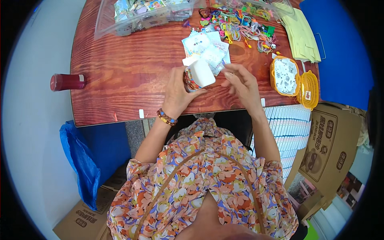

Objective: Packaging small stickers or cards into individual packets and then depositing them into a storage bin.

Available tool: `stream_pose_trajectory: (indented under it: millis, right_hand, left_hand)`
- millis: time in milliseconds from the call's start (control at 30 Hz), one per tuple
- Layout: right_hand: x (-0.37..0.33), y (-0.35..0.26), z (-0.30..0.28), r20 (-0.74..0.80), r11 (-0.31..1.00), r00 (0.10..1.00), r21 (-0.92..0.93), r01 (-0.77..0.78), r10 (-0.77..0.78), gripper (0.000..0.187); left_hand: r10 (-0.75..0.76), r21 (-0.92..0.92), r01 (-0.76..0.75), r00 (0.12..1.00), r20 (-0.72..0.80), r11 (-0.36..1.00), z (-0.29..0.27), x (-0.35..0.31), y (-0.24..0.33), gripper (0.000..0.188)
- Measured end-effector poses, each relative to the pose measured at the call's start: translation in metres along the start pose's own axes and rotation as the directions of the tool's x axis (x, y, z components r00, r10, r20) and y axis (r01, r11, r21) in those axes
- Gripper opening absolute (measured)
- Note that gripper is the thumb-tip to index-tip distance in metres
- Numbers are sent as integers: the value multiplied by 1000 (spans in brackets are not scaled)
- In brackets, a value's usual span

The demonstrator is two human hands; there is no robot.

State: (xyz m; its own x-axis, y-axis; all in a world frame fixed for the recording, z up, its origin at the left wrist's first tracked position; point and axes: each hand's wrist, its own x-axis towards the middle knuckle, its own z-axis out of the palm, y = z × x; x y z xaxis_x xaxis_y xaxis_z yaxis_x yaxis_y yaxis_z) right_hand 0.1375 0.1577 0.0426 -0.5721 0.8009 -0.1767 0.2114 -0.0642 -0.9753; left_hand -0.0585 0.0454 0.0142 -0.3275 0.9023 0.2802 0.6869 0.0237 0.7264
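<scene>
i've got the left fingers point(197, 93) around a small white box point(205, 73); my right fingers point(239, 69), loosely parted, hang just right of it. beyond the fingers, printed cards point(209, 45) lie on the tabletop point(128, 72), then a heap of colourful trinkets point(242, 29).

Open room is lying across the glossy red-brown wooden tabletop point(124, 68) left of the left hand point(176, 89). Ahead, pale patterned paper cards point(212, 56) and a heap of multicoloured plastic trinkets point(240, 27) are blocking low passage; rightward, a yellow plastic basket point(273, 78) is obstructing.
</scene>
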Motion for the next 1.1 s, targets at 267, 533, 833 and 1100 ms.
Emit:
stream_pose_trajectory:
  millis: [267, 533, 833, 1100]
  right_hand:
    - [33, -4, 33, 226, 990, 974, 142, -5, -28, 35]
    - [86, 16, 10, -40, 504, 973, -859, 82, -226, 49]
    - [93, 22, -6, -188, 783, 973, -622, -10, -137, 34]
    - [73, 6, -26, -209, 990, 969, 28, 139, -130, 8]
  left_hand:
    - [-36, -105, 43, 997, 66, 994, -7, -12, -2, 84]
    - [-161, -56, 162, 987, 29, 985, -24, -19, -13, 85]
    - [-151, -58, 147, 986, -73, 987, -22, -11, -20, 83]
    - [-20, 29, 23, 994, -105, 999, -12, -3, -17, 83]
